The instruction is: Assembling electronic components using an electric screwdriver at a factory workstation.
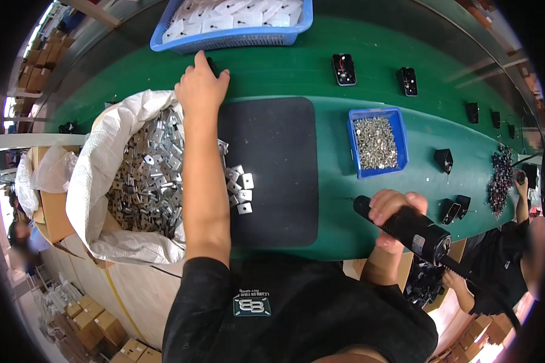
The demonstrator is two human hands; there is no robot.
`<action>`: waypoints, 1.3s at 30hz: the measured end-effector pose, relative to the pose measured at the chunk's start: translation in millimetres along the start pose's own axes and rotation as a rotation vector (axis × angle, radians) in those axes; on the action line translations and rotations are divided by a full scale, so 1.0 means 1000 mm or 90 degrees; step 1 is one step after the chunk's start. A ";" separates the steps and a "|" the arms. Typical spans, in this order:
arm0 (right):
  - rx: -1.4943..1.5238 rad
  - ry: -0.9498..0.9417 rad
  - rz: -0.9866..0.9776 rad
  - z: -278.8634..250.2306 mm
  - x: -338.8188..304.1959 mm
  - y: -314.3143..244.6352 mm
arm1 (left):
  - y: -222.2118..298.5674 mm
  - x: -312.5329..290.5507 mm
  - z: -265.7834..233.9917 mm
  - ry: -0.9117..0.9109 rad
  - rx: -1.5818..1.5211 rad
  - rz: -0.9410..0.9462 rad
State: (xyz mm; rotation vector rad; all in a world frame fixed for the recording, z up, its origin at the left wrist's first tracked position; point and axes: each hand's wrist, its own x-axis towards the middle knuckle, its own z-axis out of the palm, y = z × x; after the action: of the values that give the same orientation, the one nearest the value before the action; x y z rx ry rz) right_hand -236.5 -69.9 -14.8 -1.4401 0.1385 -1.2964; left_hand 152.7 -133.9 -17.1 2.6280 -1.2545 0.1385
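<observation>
My left hand (201, 88) reaches far forward over the green belt, just below the blue basket. A small black housing (212, 65) shows between its index finger and thumb, mostly hidden by the fingers. My right hand (395, 215) is wrapped round a black electric screwdriver (421, 235), its tip end pointing left and its cord trailing to the lower right. Between my arms lies a black mat (278, 175) with several square metal plates (244, 195) at its left edge. A blue tray (355, 163) of small screws (375, 142) stands right of the mat.
Left of my forearm stands a white woven sack (94, 181) full of metal plates. The blue basket (224, 41) at the back holds white packets. Black housings (344, 69) sit along the belt (272, 75). At far right a co-worker (496, 260) works beside a pile of small parts (501, 181).
</observation>
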 end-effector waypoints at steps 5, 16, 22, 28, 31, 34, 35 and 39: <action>0.020 0.050 0.038 0.004 -0.008 0.012 | -0.026 0.014 0.013 0.038 0.053 0.065; -0.021 0.149 0.083 -0.007 -0.008 0.011 | 0.034 -0.139 -0.033 -0.113 -0.339 0.251; -0.004 0.180 0.075 -0.005 -0.004 0.012 | 0.025 -0.117 -0.039 0.013 -0.332 0.237; -0.006 0.157 0.079 0.001 -0.003 0.012 | 0.051 -0.042 -0.006 0.211 -0.221 0.294; -0.016 0.173 0.071 0.000 -0.007 0.009 | 0.073 -0.012 0.001 -0.038 -0.236 0.182; -0.021 0.187 0.071 0.001 -0.008 0.010 | 0.060 0.001 0.035 -0.014 -0.129 0.272; -0.015 0.184 0.071 0.001 -0.007 0.011 | 0.055 0.001 0.035 -0.048 -0.156 0.279; -0.002 0.183 0.086 -0.001 -0.008 0.012 | 0.035 -0.021 0.014 -0.061 -0.293 0.275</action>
State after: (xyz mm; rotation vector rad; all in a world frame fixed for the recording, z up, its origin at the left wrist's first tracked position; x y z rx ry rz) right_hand -233.3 -69.8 -29.1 -1.2194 0.4217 -1.3844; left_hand 112.0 -142.6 -29.3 1.9737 -1.6420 -0.1887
